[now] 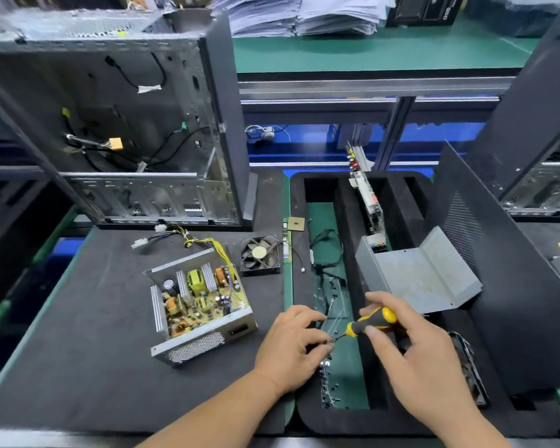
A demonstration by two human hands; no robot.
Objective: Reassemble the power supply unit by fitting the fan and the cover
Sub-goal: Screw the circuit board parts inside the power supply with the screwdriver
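The open power supply unit (201, 302) sits on the dark mat with its circuit board showing and its yellow and black wires trailing toward the back. A black fan (260, 254) lies flat just behind it to the right. The grey bent metal cover (421, 273) leans on the black foam tray (304, 412). My right hand (424, 354) grips a yellow and black screwdriver (370, 324). Its tip meets a small screw pinched in the fingers of my left hand (291, 344), above the tray's green slot.
An empty computer case (110, 124) stands at the back left. A black side panel (498, 260) leans at the right. Several loose screws (328, 383), cables and a circuit card (367, 198) lie in the tray's slots. A small chip (296, 223) rests by the tray.
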